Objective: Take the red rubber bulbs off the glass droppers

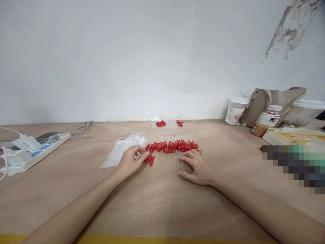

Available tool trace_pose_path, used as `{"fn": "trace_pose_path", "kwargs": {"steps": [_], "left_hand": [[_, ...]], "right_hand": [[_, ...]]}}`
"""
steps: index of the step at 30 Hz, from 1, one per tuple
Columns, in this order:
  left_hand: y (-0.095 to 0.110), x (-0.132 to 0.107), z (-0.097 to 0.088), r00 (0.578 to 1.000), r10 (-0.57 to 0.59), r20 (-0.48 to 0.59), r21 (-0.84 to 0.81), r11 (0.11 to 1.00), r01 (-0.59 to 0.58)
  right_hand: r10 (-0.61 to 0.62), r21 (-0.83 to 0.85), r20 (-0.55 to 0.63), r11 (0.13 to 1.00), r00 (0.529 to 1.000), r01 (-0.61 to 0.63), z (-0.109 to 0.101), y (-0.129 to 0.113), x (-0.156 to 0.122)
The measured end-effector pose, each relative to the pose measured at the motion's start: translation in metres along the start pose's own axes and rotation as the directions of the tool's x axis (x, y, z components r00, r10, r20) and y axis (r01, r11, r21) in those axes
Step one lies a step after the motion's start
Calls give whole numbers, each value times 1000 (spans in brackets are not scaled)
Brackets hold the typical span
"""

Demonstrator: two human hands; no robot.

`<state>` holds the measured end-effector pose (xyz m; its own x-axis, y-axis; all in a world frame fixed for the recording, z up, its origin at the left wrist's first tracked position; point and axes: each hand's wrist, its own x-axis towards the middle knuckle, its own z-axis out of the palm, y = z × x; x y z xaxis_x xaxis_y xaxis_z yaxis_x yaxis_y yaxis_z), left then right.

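Note:
My left hand (131,160) is beside a few loose red rubber bulbs (151,160), its fingers curved and the thumb a little apart from the index finger. I see nothing held between them; part of the bulbs is hidden behind the thumb. My right hand (196,166) rests with spread fingers over several thin, clear glass tubes (178,163), touching them at their right side. Beyond both hands lies a row of glass droppers (170,146), their red bulbs towards me and their clear stems pointing at the wall.
Clear plastic bags (122,151) lie left of the droppers. More red bulbs (160,124) sit on clear plastic near the wall. At left is a power strip (42,153) with plugs and cables. At right stand a lidded cup (235,112), a bottle (266,120) and a beige bag (259,101).

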<state>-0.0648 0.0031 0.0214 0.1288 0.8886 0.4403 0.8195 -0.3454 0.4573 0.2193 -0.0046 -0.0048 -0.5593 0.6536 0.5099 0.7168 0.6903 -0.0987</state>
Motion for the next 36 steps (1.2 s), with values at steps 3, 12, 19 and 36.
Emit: {"fn": "trace_pose_path", "kwargs": {"steps": [3,12,19,36], "left_hand": [[1,13,-2,993,100,68,38,994,-103],[12,62,20,889,353,291,166,897,-410],[14,71,29,879,359,315,220,873,-435],[26,-13,29,939,328,-99,-304,889,-343]], "right_hand": [[4,14,-3,1000,1000,-4,1,2,0],[-23,91,16,996,1000,22,-1,5,1],[-51,91,55,995,997,46,-1,12,2],[42,35,-297,999,954,-33,10,18,0]]}}
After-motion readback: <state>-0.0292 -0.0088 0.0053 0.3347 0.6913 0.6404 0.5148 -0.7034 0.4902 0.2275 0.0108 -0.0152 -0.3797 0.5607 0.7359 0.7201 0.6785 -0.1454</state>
